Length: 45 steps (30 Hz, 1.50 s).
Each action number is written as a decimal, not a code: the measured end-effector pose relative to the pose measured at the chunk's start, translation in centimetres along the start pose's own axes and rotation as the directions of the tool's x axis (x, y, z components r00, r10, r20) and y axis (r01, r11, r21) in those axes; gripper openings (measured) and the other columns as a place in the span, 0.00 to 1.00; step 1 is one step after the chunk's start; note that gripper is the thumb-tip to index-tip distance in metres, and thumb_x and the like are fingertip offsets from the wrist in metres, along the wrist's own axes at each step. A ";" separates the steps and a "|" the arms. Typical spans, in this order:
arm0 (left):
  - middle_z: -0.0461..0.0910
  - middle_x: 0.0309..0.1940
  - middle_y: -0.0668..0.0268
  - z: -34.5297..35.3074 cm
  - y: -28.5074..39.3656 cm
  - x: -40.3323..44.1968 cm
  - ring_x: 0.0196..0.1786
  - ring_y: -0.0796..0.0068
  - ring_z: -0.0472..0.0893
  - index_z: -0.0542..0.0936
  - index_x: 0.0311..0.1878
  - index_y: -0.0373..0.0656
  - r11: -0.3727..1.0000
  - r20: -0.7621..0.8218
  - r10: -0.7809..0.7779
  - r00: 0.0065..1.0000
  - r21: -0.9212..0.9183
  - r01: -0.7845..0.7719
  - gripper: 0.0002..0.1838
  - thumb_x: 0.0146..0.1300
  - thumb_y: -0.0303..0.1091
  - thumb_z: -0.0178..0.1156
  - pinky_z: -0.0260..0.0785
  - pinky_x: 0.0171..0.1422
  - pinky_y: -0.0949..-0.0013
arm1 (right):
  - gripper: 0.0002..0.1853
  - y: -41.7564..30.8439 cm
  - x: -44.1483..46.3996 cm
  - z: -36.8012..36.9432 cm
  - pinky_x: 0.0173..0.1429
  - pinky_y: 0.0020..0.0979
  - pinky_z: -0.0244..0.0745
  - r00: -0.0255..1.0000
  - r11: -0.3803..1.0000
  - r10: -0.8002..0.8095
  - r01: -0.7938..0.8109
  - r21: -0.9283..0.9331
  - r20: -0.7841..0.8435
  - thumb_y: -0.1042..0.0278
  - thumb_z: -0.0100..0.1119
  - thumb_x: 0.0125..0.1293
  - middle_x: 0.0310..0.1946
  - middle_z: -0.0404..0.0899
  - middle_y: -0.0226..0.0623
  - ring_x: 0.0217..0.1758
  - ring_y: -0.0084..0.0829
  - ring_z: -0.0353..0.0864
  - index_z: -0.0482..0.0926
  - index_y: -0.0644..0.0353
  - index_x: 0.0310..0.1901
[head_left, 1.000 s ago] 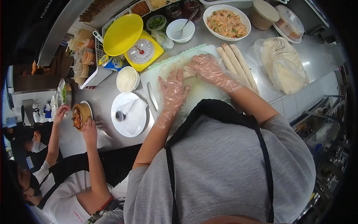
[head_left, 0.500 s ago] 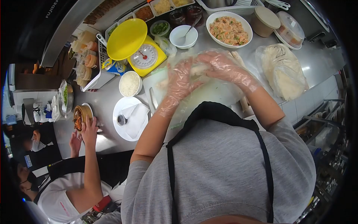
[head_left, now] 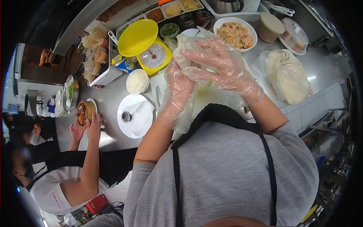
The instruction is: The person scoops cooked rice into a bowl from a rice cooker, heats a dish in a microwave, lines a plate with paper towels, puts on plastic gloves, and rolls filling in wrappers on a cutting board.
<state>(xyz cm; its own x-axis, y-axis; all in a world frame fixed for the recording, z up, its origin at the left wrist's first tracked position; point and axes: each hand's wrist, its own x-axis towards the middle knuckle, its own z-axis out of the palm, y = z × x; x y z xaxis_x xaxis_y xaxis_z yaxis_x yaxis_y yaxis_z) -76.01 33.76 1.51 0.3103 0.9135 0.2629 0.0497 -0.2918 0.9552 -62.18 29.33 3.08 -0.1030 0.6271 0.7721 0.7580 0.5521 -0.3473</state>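
Both of my hands wear loose clear plastic gloves and are raised together above the pale cutting board (head_left: 204,97). My left hand (head_left: 179,81) is closed around the lower side of a white lump of dough (head_left: 182,53). From the right, my right hand (head_left: 223,62) presses its fingers on the same dough. The gloves hide much of the lump. A bit of green lies on the right glove. Behind the hands, a small white bowl (head_left: 192,32) is partly covered. To the right stands a white bowl of orange-pink filling with green bits (head_left: 235,34).
A yellow kitchen scale (head_left: 154,56), a bowl of white rice (head_left: 137,81) and a white plate with paper and a small dark cup (head_left: 141,126) stand left. Bagged dough (head_left: 288,77) lies right. At far left, a co-worker's hand (head_left: 93,126) holds a round wooden container (head_left: 86,113).
My hands have lifted off the board, bringing the dough up and together between them. The view has shifted slightly. The co-worker's hands remain by the round container.
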 end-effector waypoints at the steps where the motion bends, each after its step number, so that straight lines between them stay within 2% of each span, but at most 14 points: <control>1: 0.80 0.40 0.65 0.0 -0.2 -0.1 0.43 0.78 0.78 0.75 0.48 0.37 1.000 0.003 0.002 1.000 -0.001 -0.002 0.16 0.56 0.27 0.62 0.70 0.48 0.73 | 0.22 0.2 0.0 0.0 0.53 0.34 0.73 0.999 0.999 -0.030 0.030 0.015 -0.016 0.58 0.69 0.49 0.45 0.77 0.36 0.51 0.34 0.76 0.81 0.48 0.48; 5: 0.81 0.40 0.63 -0.5 -1.7 -0.1 0.43 0.74 0.79 0.76 0.46 0.38 0.983 0.156 0.104 0.982 0.135 -0.126 0.16 0.53 0.25 0.62 0.70 0.48 0.71 | 0.19 1.0 1.4 -0.8 0.51 0.32 0.74 0.995 0.954 0.071 -0.089 0.288 0.074 0.59 0.70 0.49 0.44 0.77 0.37 0.46 0.35 0.78 0.82 0.52 0.44; 10: 0.81 0.38 0.58 -0.4 -0.3 -0.3 0.42 0.67 0.80 0.79 0.42 0.36 0.984 0.159 0.114 0.981 0.121 -0.134 0.13 0.51 0.26 0.61 0.70 0.46 0.67 | 0.15 0.8 2.3 -0.8 0.49 0.32 0.74 0.986 0.966 0.113 -0.138 0.221 0.122 0.65 0.65 0.50 0.38 0.80 0.36 0.42 0.35 0.79 0.82 0.56 0.42; 12: 0.82 0.36 0.61 -0.6 0.4 -0.1 0.40 0.70 0.80 0.77 0.44 0.38 0.927 0.090 0.053 0.994 0.367 -0.083 0.15 0.50 0.25 0.61 0.70 0.46 0.68 | 0.15 0.9 2.1 -0.9 0.48 0.32 0.74 0.985 0.982 0.078 -0.103 0.158 0.157 0.68 0.65 0.49 0.38 0.80 0.35 0.42 0.35 0.79 0.82 0.55 0.41; 15: 0.82 0.35 0.60 -0.5 -1.4 0.5 0.38 0.70 0.81 0.77 0.43 0.37 0.993 0.025 0.096 0.995 0.066 -0.097 0.15 0.49 0.25 0.61 0.71 0.45 0.68 | 0.15 -0.2 0.9 -0.7 0.48 0.32 0.74 0.998 0.990 -0.049 0.043 0.131 0.042 0.75 0.63 0.48 0.39 0.80 0.36 0.42 0.35 0.79 0.83 0.53 0.41; 18: 0.82 0.35 0.60 -0.5 -1.1 0.1 0.38 0.70 0.81 0.77 0.42 0.37 1.000 0.026 0.011 1.000 0.023 -0.011 0.15 0.49 0.27 0.63 0.71 0.45 0.69 | 0.17 -0.5 0.7 -0.9 0.46 0.31 0.75 0.990 0.990 -0.137 0.135 0.051 0.026 0.79 0.63 0.46 0.37 0.80 0.35 0.41 0.34 0.79 0.82 0.53 0.40; 21: 0.82 0.35 0.61 -0.2 0.0 -0.2 0.38 0.72 0.81 0.77 0.41 0.38 0.993 0.065 -0.051 0.997 0.114 0.043 0.15 0.50 0.28 0.65 0.71 0.44 0.70 | 0.16 0.4 0.2 -0.4 0.45 0.29 0.75 0.999 0.974 0.007 -0.017 0.227 0.047 0.76 0.65 0.46 0.34 0.78 0.34 0.38 0.34 0.79 0.82 0.53 0.41; 23: 0.82 0.35 0.62 0.2 0.7 -0.4 0.38 0.74 0.80 0.77 0.42 0.38 0.983 0.070 -0.025 0.997 0.185 0.012 0.15 0.50 0.29 0.66 0.71 0.44 0.70 | 0.16 0.0 0.5 0.0 0.45 0.32 0.75 0.928 0.782 0.372 -0.332 0.527 0.031 0.78 0.64 0.46 0.35 0.80 0.36 0.39 0.35 0.79 0.83 0.55 0.40; 24: 0.82 0.35 0.64 0.3 0.9 -0.4 0.39 0.76 0.80 0.77 0.42 0.38 0.967 0.068 0.001 0.998 0.256 -0.018 0.16 0.50 0.30 0.67 0.71 0.45 0.71 | 0.16 0.2 0.5 -0.2 0.45 0.32 0.75 0.928 0.783 0.373 -0.331 0.527 0.028 0.78 0.64 0.46 0.35 0.80 0.36 0.39 0.35 0.79 0.83 0.55 0.40; 26: 0.81 0.36 0.64 0.0 0.2 -0.2 0.39 0.77 0.80 0.77 0.42 0.38 0.979 0.097 0.053 0.994 0.190 -0.071 0.16 0.50 0.31 0.67 0.71 0.45 0.71 | 0.18 0.9 0.7 -0.7 0.47 0.32 0.74 0.998 0.967 -0.015 0.000 0.254 0.059 0.73 0.66 0.48 0.39 0.78 0.35 0.39 0.35 0.79 0.82 0.52 0.45; 34: 0.80 0.40 0.66 -0.7 -0.2 -0.1 0.42 0.77 0.79 0.75 0.50 0.39 0.995 0.161 -0.020 0.987 -0.095 0.036 0.16 0.57 0.28 0.62 0.72 0.44 0.75 | 0.14 0.2 0.0 -0.8 0.61 0.38 0.67 0.988 0.993 -0.111 0.106 0.048 0.110 0.60 0.68 0.46 0.47 0.78 0.31 0.55 0.37 0.73 0.83 0.53 0.36; 40: 0.79 0.39 0.67 -0.4 0.2 -0.2 0.38 0.78 0.79 0.76 0.41 0.38 0.993 0.195 0.005 0.981 -0.115 0.018 0.14 0.52 0.29 0.65 0.72 0.42 0.72 | 0.12 -0.1 1.6 -0.9 0.64 0.38 0.64 0.966 0.976 -0.189 0.204 -0.073 0.174 0.56 0.64 0.50 0.53 0.77 0.27 0.60 0.36 0.70 0.83 0.51 0.33; 42: 0.79 0.33 0.67 -0.1 -2.5 0.1 0.35 0.79 0.78 0.76 0.38 0.39 0.987 0.083 0.137 0.987 -0.094 -0.129 0.12 0.52 0.29 0.66 0.71 0.38 0.72 | 0.10 0.2 1.9 -0.2 0.65 0.38 0.63 0.945 0.961 -0.254 0.271 -0.057 0.206 0.57 0.62 0.53 0.52 0.77 0.26 0.60 0.37 0.70 0.83 0.52 0.32; 45: 0.75 0.23 0.66 -0.3 -0.6 0.7 0.28 0.81 0.74 0.75 0.30 0.39 0.929 0.040 0.333 0.942 0.155 -0.335 0.10 0.53 0.30 0.67 0.68 0.32 0.70 | 0.09 0.0 1.8 -0.2 0.65 0.39 0.63 0.992 0.990 -0.055 0.039 0.136 0.117 0.63 0.57 0.56 0.49 0.78 0.35 0.57 0.37 0.72 0.82 0.56 0.33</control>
<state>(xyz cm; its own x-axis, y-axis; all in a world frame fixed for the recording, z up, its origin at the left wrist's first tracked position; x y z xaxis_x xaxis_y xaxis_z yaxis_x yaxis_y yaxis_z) -76.13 34.65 1.20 0.3464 0.7524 0.5603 0.0897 -0.6211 0.7786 -62.23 30.32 4.63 -0.2192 0.6561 0.7221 0.6591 0.6453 -0.3863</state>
